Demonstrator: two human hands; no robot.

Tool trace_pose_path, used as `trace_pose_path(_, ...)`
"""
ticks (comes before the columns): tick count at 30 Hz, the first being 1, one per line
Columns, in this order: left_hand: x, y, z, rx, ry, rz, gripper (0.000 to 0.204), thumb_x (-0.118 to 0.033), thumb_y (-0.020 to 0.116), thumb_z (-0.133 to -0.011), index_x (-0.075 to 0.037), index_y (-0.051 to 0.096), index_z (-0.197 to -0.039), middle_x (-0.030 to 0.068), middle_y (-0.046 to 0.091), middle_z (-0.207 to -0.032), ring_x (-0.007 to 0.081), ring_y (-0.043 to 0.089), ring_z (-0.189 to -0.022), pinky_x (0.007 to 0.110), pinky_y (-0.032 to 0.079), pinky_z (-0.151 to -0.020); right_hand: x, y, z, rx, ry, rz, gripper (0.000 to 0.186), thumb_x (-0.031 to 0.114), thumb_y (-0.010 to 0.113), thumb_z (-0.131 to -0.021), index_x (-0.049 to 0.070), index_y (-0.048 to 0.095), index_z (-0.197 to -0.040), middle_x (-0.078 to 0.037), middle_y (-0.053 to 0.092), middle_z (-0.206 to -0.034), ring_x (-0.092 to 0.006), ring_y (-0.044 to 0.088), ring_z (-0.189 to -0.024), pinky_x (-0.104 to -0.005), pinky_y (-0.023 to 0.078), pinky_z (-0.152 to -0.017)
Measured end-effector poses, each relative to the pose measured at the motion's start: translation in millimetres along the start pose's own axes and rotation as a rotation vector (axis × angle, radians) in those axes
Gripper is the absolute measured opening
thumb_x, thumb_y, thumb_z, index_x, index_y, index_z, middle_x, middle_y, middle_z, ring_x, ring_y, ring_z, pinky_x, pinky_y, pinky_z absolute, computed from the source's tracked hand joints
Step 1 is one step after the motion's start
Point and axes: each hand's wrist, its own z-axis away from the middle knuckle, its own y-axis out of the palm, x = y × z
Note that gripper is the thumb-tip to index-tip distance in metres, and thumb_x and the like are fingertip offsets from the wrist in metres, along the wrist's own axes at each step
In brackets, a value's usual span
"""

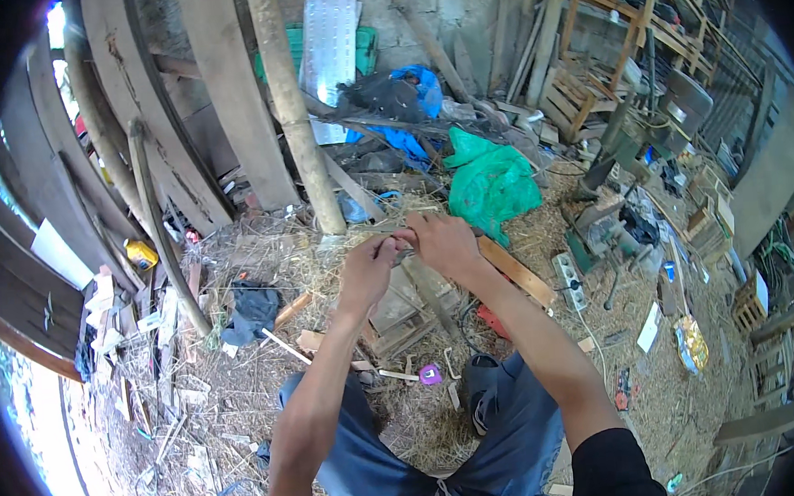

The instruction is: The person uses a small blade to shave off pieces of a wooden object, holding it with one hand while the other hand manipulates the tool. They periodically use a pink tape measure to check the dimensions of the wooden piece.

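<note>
Your fingertips met, the fingers of both hands bent and nearly closed against one another; whether they had hold of something small I cannot tell, since the knuckles covered the gap. Your left hand [367,268] came in from its own side with the thumb toward the middle, and your right hand [447,245] arched over to join it, likely so each could steady the other. Both were out in front of your knees, perhaps for better light and clear sight of the fingertips.

The nearest large thing was the low wooden stand [393,308], on the floor [672,431] beneath your wrists, within easy reach, its top partly hidden by your arms. A brown plank [520,273] slanted beside your right forearm; I cannot tell if it touched the stand. Your legs, in blue trousers [349,437], were spread, probably to leave working room between them, where a round purple thing [430,374] lay in the straw.

Farther right, a white power strip [568,277] lay on the floor, its cord trailing toward you, presumably to keep a socket close. Beyond your hands sat a crumpled green bag [495,186], and a pale post [289,91] rose near it, seemingly as a support.
</note>
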Motion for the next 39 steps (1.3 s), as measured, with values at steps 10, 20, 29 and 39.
trace_pose_path(10, -15.3, -15.8, 8.1, 0.061, -0.229, 0.122, 0.020, -0.019, 0.049, -0.095, -0.003, 0.060, -0.093, -0.0057, 0.040, -0.064, 0.0023, 0.033, -0.048, 0.020, 0.024, -0.041, -15.4, 3.7, -13.7, 0.160, 0.169, 0.102, 0.026, 0.030, 0.045, -0.093, 0.005, 0.052, -0.092, -0.019, 0.063, -0.073, -0.0333, 0.065, -0.073, -0.0441, 0.051, -0.058)
trace_pose_path(20, -2.3, -29.5, 2.7, -0.060, 0.030, -0.073, 0.020, -0.018, 0.052, -0.093, -0.002, 0.063, -0.098, -0.0041, 0.048, -0.067, 0.0026, 0.037, -0.052, 0.021, 0.028, -0.043, -53.7, -17.6, 5.0, 0.017, 0.460, -0.346, 0.034, 0.036, 0.046, -0.094, 0.003, 0.058, -0.092, -0.018, 0.063, -0.071, -0.0370, 0.063, -0.067, -0.0459, 0.047, -0.060)
trace_pose_path(29, 1.0, -24.9, 5.8, -0.002, 0.124, -0.045, 0.020, -0.013, 0.053, -0.092, 0.002, 0.064, -0.100, 0.0034, 0.064, -0.080, 0.0074, 0.051, -0.069, 0.024, 0.043, -0.063, 8.1, -20.5, -2.2, -0.141, 0.118, -0.654, 0.025, 0.030, 0.059, -0.088, 0.007, 0.067, -0.085, -0.016, 0.060, -0.065, -0.0321, 0.057, -0.055, -0.0392, 0.042, -0.052)
trace_pose_path(39, 1.9, -35.5, -0.5, -0.106, 0.105, -0.106, 0.022, -0.020, 0.054, -0.094, -0.001, 0.065, -0.097, -0.0058, 0.047, -0.067, 0.0029, 0.035, -0.058, 0.021, 0.026, -0.050, -42.6, -27.0, 7.8, -0.167, 0.322, -0.632, 0.023, 0.026, 0.059, -0.089, 0.005, 0.067, -0.086, -0.016, 0.062, -0.070, -0.0335, 0.058, -0.059, -0.0380, 0.044, -0.054)
